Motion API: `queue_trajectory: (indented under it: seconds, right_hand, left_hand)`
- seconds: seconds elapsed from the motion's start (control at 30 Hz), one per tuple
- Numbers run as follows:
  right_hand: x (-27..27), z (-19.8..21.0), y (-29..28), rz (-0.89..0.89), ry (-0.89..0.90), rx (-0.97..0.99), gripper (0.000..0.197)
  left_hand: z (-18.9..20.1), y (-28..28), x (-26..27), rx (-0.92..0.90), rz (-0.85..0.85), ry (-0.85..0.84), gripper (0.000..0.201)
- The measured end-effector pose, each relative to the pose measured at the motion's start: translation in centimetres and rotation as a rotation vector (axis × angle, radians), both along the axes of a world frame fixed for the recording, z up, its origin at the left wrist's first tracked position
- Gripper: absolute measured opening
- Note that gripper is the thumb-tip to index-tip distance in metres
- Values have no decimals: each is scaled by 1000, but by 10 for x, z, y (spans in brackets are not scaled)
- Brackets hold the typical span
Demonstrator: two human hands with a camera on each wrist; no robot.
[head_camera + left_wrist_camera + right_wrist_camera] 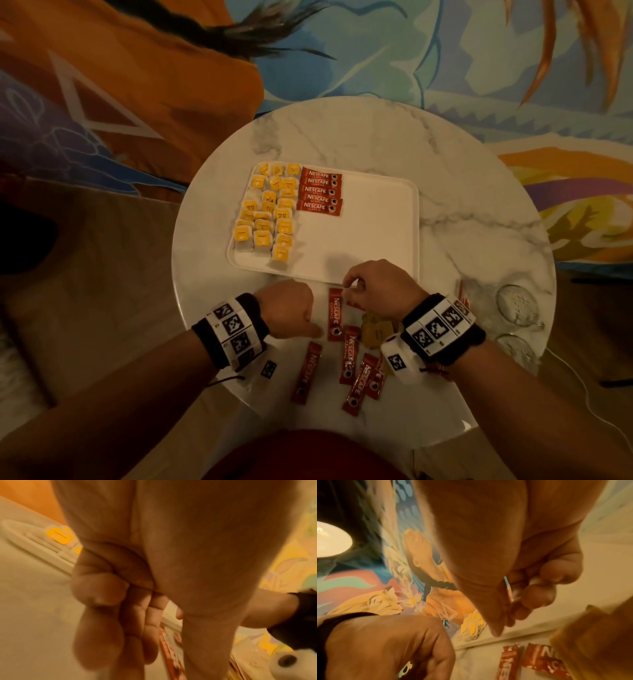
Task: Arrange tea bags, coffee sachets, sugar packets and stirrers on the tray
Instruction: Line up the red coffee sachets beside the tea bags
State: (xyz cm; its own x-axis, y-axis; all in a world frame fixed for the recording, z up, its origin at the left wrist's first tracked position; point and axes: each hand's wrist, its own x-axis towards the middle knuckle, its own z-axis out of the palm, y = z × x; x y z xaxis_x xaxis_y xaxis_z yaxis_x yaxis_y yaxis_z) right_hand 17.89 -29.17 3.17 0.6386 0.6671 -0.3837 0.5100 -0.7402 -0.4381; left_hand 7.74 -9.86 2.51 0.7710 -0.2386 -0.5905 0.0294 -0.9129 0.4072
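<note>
Five red "NESCAFE CLASSIC" coffee sachets point(319, 192) lie on the white tray point(359, 236), teabags point(265, 214) at nine o'clock. Right hand point(380, 286) pinches one sachet edge-on point(509, 588); left hand point(287, 313) curled, thumb out, holding nothing; five more on the counter point(462, 192).

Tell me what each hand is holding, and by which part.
The right hand pinches a thin red sachet between thumb and fingers; the held part is hidden. The left hand is curled with nothing visible in its grip.

Yellow tea bags point(263, 212) and five red coffee sachets point(320, 192) on white tray point(376, 222); more sachets point(346, 353) loose on table
</note>
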Motion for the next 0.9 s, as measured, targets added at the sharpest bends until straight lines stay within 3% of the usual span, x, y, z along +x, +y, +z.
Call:
queue_trajectory:
  seconds: [0.2, 0.5, 0.7, 0.9]
  right_hand:
    - [-8, -12, -15, 37, -197, -182, 26]
    - [-22, -22, -21, 79, -218, -164, 23]
    - [-20, -16, -24, 26, -118, -31, 11]
    - [-15, -4, -31, -96, -7, 233, 5]
  left_hand:
    - [-7, -22, -32, 260, -27, 47, 56]
    - [-8, -35, -42, 198, 121, -6, 38]
    - [-11, -38, -39, -70, 380, -74, 26]
    - [-9, -41, -31, -458, 758, -12, 17]
